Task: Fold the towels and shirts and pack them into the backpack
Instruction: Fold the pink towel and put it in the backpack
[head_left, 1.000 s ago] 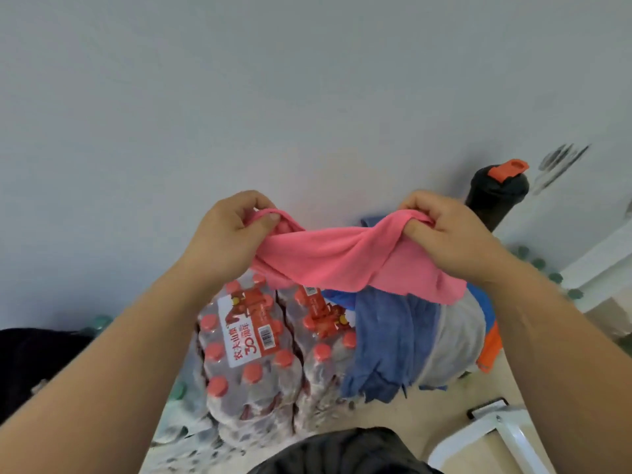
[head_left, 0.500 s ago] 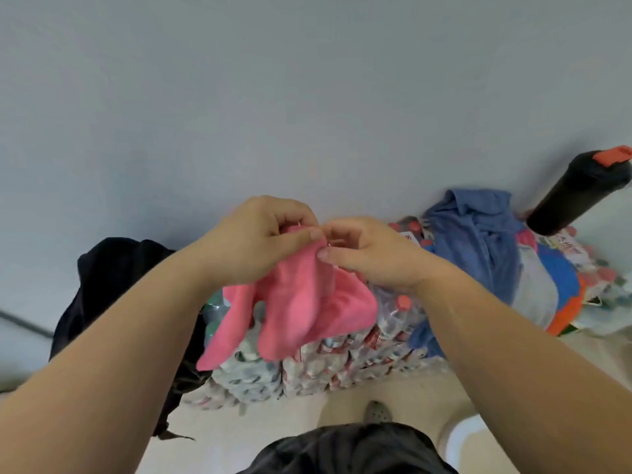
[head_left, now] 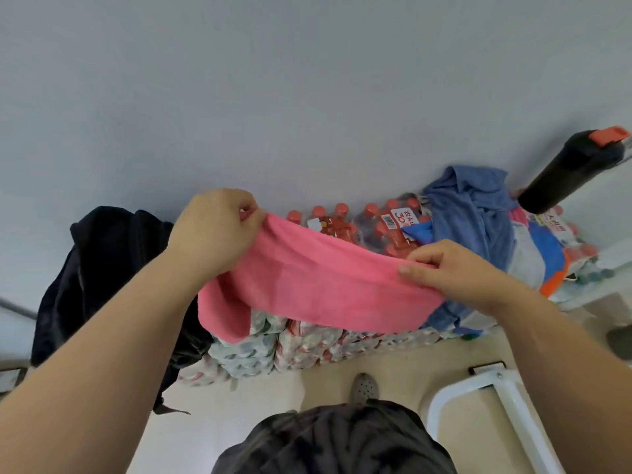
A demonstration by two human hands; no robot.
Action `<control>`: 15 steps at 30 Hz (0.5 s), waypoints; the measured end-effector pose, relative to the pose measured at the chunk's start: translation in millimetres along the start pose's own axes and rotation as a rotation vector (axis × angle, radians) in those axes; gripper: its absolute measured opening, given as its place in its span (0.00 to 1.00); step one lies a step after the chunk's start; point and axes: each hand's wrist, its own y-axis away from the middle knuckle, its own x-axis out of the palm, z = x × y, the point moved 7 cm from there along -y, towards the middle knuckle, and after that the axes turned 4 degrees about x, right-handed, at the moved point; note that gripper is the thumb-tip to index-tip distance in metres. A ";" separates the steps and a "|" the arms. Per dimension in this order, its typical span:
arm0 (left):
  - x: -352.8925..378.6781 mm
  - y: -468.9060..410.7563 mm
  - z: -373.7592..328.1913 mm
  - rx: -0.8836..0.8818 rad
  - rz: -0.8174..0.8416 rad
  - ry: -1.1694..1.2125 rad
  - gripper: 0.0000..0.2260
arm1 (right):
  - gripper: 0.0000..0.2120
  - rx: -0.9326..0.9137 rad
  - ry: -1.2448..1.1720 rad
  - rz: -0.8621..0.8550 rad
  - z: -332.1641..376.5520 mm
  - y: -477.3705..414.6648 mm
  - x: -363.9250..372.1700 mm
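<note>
Before a plain grey wall, left hand (head_left: 215,230) and right hand (head_left: 455,268) pinch a pink towel (head_left: 318,289) taut in mid-air — folding underway; next, halve it toward the dark bag (head_left: 102,268) — probably the backpack.

Even soft light, edges warped, prob. slight blur.

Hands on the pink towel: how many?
2. The left hand pinches the upper left corner of the pink towel; the right hand pinches its upper right edge. No others visible.
</note>
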 end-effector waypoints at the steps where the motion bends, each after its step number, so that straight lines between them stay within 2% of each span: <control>1: 6.1 0.0 -5.8 0.022 0.034 0.058 0.08 | 0.24 0.001 0.045 0.007 0.4 5.7 -1.3; 5: 15.5 -2.5 -30.2 0.078 0.042 0.194 0.08 | 0.14 0.057 0.231 0.026 -17.2 18.7 -3.1; 8: 29.0 -10.1 -25.8 0.068 0.114 0.175 0.10 | 0.16 0.219 0.201 0.022 -53.7 28.2 -21.0; 9: 39.6 -11.8 -23.1 0.069 0.217 0.152 0.11 | 0.16 0.268 0.211 0.064 -64.9 33.2 -25.2; 12: 80.8 4.0 -21.4 0.097 0.771 0.098 0.12 | 0.14 0.310 0.010 0.227 -81.9 49.0 -32.1; 14: 90.3 13.2 -27.9 0.050 1.004 0.352 0.12 | 0.09 0.247 -0.189 0.247 -71.5 56.6 -49.8; 15: 88.6 10.1 -31.1 0.025 1.025 0.472 0.12 | 0.08 0.209 -0.238 0.234 -63.3 58.3 -63.2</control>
